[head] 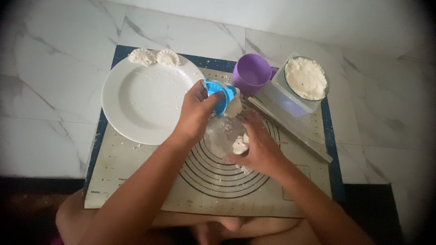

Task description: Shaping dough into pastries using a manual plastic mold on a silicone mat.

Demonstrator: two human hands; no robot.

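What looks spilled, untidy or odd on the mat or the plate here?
Loose flour and dough crumbs lie scattered on the mat near the right hand, and some specks dust the plate. The two dumplings sit at the plate's far rim. Nothing looks damaged.

Glossy white ceramic plate (pixel 145 97); smooth blue plastic dumpling press (pixel 219 94); matt flour-dusted baking mat (pixel 290 190); purple plastic cup (pixel 251 72) at 1 o'clock; polished marble floor (pixel 50 90).

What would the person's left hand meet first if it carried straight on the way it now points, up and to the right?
Probably the purple cup: the left hand, closed on the blue dumpling press, points toward it. Height above the mat is unclear.
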